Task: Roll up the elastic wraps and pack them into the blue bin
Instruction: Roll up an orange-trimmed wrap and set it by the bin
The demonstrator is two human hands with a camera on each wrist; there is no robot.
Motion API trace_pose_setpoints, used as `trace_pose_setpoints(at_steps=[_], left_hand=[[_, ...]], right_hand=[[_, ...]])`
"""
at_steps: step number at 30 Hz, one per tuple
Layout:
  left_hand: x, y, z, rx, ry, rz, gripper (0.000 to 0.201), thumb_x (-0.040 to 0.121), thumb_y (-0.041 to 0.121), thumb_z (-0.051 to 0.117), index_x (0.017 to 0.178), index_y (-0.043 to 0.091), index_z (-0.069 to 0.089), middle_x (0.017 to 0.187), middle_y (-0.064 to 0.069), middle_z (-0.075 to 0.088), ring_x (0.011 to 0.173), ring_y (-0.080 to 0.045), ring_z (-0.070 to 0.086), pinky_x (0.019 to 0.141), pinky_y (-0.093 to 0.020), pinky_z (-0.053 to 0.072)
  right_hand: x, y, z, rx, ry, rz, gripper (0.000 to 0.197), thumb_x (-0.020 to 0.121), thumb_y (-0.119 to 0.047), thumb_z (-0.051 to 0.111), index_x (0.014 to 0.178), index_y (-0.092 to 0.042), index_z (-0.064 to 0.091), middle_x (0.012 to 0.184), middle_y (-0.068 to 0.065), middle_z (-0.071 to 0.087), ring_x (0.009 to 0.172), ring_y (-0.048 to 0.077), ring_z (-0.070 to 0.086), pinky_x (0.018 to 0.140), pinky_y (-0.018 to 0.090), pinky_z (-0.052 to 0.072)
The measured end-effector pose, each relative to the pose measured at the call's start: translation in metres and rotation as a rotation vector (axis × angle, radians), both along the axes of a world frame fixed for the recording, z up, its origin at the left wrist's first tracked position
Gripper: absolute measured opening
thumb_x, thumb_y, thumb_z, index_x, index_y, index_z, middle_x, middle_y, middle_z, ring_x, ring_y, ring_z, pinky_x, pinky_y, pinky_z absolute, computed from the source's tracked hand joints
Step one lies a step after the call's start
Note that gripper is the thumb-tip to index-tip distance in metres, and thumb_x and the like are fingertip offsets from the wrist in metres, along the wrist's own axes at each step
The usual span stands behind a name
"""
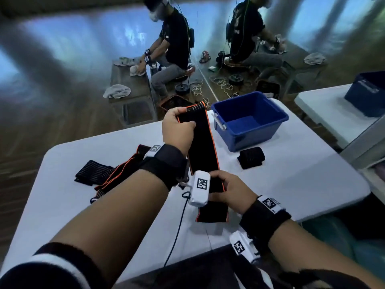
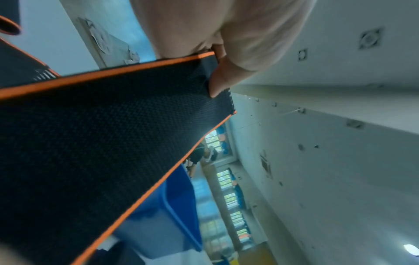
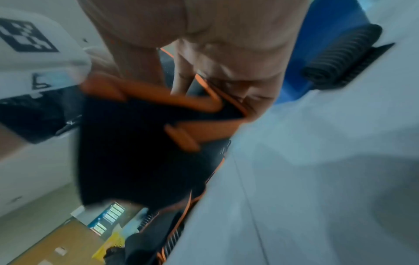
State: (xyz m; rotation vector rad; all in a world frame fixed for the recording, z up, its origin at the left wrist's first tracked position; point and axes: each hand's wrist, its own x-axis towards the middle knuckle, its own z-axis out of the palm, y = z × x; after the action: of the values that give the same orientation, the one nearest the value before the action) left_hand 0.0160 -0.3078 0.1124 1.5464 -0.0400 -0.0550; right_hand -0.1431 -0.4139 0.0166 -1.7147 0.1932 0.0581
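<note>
Wraps: loose pile [image 1: 108, 174] on desk [image 1: 291, 184] far left; left hand [image 1: 177, 128] pinches far end of black orange-edged wrap [image 1: 203, 147] stretched above desk centre, right hand [image 1: 231, 191] grips its near end. Rolled wrap [image 1: 251, 157] right, just before blue bin [image 1: 250, 119].

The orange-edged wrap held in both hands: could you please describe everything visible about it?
The wrap is a long black band of woven, textured elastic with orange piping on both long edges. It is unrolled and stretched above the table. The left hand pinches its far end beside the bin; the right hand grips it nearer the body, and its near end hangs loose.
</note>
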Motion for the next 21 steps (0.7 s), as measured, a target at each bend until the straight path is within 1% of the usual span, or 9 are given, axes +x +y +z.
trace_pose_setpoints(at_steps=[3, 6, 8, 10, 12, 14, 15, 18, 21], left_hand=[[0.021, 0.0, -0.035, 0.155, -0.006, 0.024, 0.037, 0.06, 0.007, 0.066, 0.085, 0.033, 0.061, 0.103, -0.004, 0.071, 0.098, -0.024, 0.069, 0.091, -0.045, 0.057], [0.03, -0.001, -0.065, 0.285, 0.071, -0.011, 0.032, 0.066, 0.002, 0.072, 0.086, 0.025, 0.066, 0.1, -0.004, 0.07, 0.097, -0.025, 0.069, 0.092, -0.042, 0.057], [0.03, -0.002, -0.082, 0.394, 0.098, -0.038, 0.033, 0.071, -0.005, 0.075, 0.095, 0.018, 0.069, 0.099, -0.003, 0.067, 0.097, -0.023, 0.067, 0.09, -0.032, 0.055], [0.029, -0.007, -0.099, 0.489, 0.108, -0.084, 0.033, 0.073, -0.006, 0.076, 0.097, 0.016, 0.07, 0.096, -0.002, 0.065, 0.092, -0.019, 0.064, 0.08, -0.024, 0.05], [0.029, -0.013, -0.113, 0.562, 0.103, -0.136, 0.033, 0.073, -0.005, 0.076, 0.092, 0.02, 0.069, 0.092, -0.001, 0.064, 0.083, -0.015, 0.062, 0.073, -0.019, 0.046], [0.03, -0.019, -0.124, 0.628, 0.105, -0.163, 0.033, 0.073, -0.004, 0.076, 0.09, 0.023, 0.067, 0.087, 0.002, 0.063, 0.074, -0.011, 0.059, 0.065, -0.015, 0.045], [0.031, -0.023, -0.129, 0.656, 0.108, -0.159, 0.033, 0.073, -0.004, 0.075, 0.09, 0.023, 0.066, 0.086, 0.003, 0.062, 0.074, -0.011, 0.058, 0.064, -0.015, 0.044], [0.041, -0.03, -0.142, 0.708, 0.118, -0.117, 0.034, 0.073, -0.004, 0.073, 0.092, 0.022, 0.064, 0.09, 0.003, 0.061, 0.082, -0.015, 0.058, 0.061, -0.012, 0.04], [0.052, -0.037, -0.15, 0.75, 0.111, -0.099, 0.034, 0.074, -0.004, 0.068, 0.091, 0.025, 0.061, 0.09, 0.004, 0.062, 0.084, -0.016, 0.059, 0.068, -0.016, 0.042]], right_hand=[[-0.014, -0.003, -0.026, -0.016, 0.109, 0.029, 0.057, 0.069, 0.01, 0.078, 0.115, -0.023, 0.067, 0.114, 0.004, 0.071, 0.104, 0.015, 0.068, 0.091, 0.029, 0.054], [-0.03, -0.011, -0.043, -0.09, 0.21, -0.007, 0.057, 0.071, 0.011, 0.074, 0.11, -0.029, 0.068, 0.109, 0.0, 0.071, 0.098, 0.015, 0.069, 0.086, 0.03, 0.057], [-0.039, -0.018, -0.052, -0.122, 0.279, -0.05, 0.053, 0.072, 0.01, 0.073, 0.109, -0.028, 0.069, 0.107, 0.001, 0.071, 0.089, 0.015, 0.069, 0.075, 0.028, 0.058], [-0.049, -0.024, -0.061, -0.161, 0.346, -0.076, 0.048, 0.073, 0.006, 0.075, 0.108, -0.028, 0.07, 0.103, 0.001, 0.071, 0.075, 0.01, 0.067, 0.061, 0.023, 0.052], [-0.056, -0.031, -0.071, -0.206, 0.375, -0.079, 0.044, 0.074, 0.0, 0.075, 0.104, -0.033, 0.07, 0.103, 0.001, 0.072, 0.076, 0.012, 0.068, 0.067, 0.024, 0.053], [-0.06, -0.038, -0.078, -0.228, 0.38, -0.087, 0.039, 0.08, -0.005, 0.071, 0.105, -0.035, 0.07, 0.107, -0.003, 0.071, 0.088, 0.014, 0.068, 0.08, 0.028, 0.055], [-0.061, -0.041, -0.08, -0.236, 0.377, -0.091, 0.036, 0.084, -0.008, 0.067, 0.106, -0.036, 0.07, 0.107, -0.007, 0.069, 0.088, 0.01, 0.066, 0.08, 0.027, 0.053], [-0.058, -0.053, -0.083, -0.282, 0.371, -0.086, 0.03, 0.093, -0.012, 0.055, 0.108, -0.034, 0.069, 0.087, -0.015, 0.061, 0.069, -0.002, 0.054, 0.069, 0.018, 0.041], [-0.055, -0.066, -0.085, -0.297, 0.368, -0.063, 0.028, 0.095, -0.011, 0.05, 0.107, -0.028, 0.069, 0.096, -0.006, 0.064, 0.076, 0.005, 0.061, 0.066, 0.013, 0.044]])
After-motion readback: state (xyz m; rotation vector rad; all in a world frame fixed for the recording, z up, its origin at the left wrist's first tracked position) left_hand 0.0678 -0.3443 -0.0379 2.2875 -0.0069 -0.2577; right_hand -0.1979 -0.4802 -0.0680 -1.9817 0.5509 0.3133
